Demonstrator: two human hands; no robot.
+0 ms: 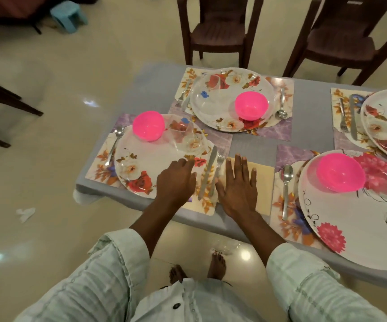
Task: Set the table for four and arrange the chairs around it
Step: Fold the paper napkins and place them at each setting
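Just left of frame centre, a knife and fork lie side by side on a floral placemat, long axes running bottom-to-top, the fork's tines toward the top. The left hand rests loosely open on the plate. The right hand lies flat, fingers spread, on a cream napkin, its thumb beside the fork.

Glossy cream floor w/ light glare spots; small blue stool far left, crumpled white scrap on floor nr table's left corner
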